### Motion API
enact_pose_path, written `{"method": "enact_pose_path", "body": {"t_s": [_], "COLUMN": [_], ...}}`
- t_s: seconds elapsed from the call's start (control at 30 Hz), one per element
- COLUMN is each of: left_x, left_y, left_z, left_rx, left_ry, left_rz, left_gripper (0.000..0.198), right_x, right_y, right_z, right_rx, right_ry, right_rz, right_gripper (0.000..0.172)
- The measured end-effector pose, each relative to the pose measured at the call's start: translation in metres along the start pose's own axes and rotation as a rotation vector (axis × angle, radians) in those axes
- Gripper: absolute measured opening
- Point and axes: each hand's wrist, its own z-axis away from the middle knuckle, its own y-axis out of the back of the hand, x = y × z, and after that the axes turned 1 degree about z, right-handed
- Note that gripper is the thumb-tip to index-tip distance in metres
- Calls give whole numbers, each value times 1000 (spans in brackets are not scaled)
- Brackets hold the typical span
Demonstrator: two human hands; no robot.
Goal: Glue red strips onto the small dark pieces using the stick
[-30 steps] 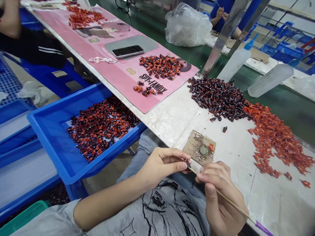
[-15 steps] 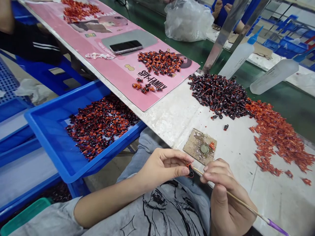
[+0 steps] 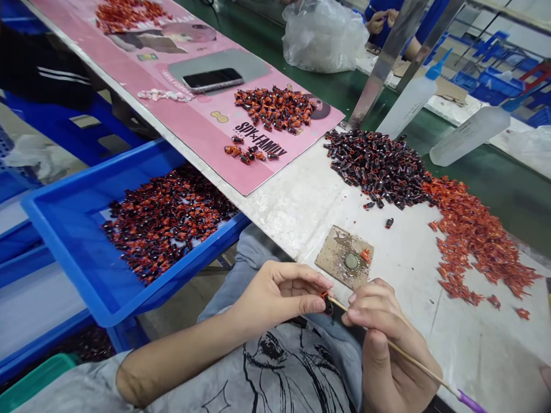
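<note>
One white worktable [image 3: 473,344], running diagonally before the seated person. One blue plastic tray [image 3: 66,267], beside the lap, filled with black-and-orange pieces. One heap of orange-red parts [image 3: 482,241], adjoining one of black hollow parts [image 3: 374,166]. Right hand [image 3: 396,338]: fingers closed round a purple-ended wooden stick [image 3: 417,363]. Left hand [image 3: 279,292]: thumb and fingertips pinching one small black part [image 3: 329,306], orange-rimmed, at the stick's tip, above the lap. Likely hazard: an off-line push or slack pinch could drop it.
</note>
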Motion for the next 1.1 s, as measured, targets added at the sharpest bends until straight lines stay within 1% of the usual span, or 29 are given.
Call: {"method": "enact_pose_path", "body": {"t_s": [0.07,0.13,0.17,0.23,0.27,0.3,0.33,0.37,0.4,0.47,0.5,0.53,0.6,0.67,0.8,0.9,1.0,1.1], "left_x": [0,0,0,1,1,2,2,4,6,10,13,15,18,18,11,7,11,18], "left_y": [1,2,3,5,7,9,11,13,16,19,20,21,22,23,26,22,9,-4], "left_z": [-1,-2,-2,-4,-5,-6,-8,-9,-11,-14,-16,-17,-19,-19,-18,-20,-23,-29], "left_rx": [-11,-21,-19,-7,-2,2,1,0,3,12,17,20,32,48,86,137,98,39], "left_ry": [7,14,15,5,-4,-14,-20,-25,-29,-27,-27,-26,-26,-28,-34,-50,4,6], "left_rz": [11,16,12,-18,-44,-72,-99,-121,-137,-162,-174,-186,-201,-197,-166,-111,-65,3], "left_gripper": [24,22,21,19,18,18,17,17,17,17,17,17,19,22,25,31,39,46], "right_x": [-1,0,1,6,9,12,16,20,25,37,43,51,64,76,94,103,103,102], "right_y": [2,12,21,49,66,84,102,119,135,158,166,170,174,172,170,176,186,195], "right_z": [-1,-4,-5,-7,-6,-5,-4,-1,2,9,12,14,17,19,17,9,-7,-26], "right_rx": [86,223,305,467,511,517,485,393,326,207,156,107,36,6,-46,-81,-89,-131], "right_ry": [33,73,89,142,160,170,142,73,28,-19,-22,-27,-46,-82,-174,-201,-139,-6], "right_rz": [-57,-64,-34,105,233,388,573,775,881,1006,1035,1066,1127,1192,1297,1322,1282,1152], "right_gripper": [23,26,26,24,25,30,35,37,35,27,26,29,38,42,38,36,45,59]}}
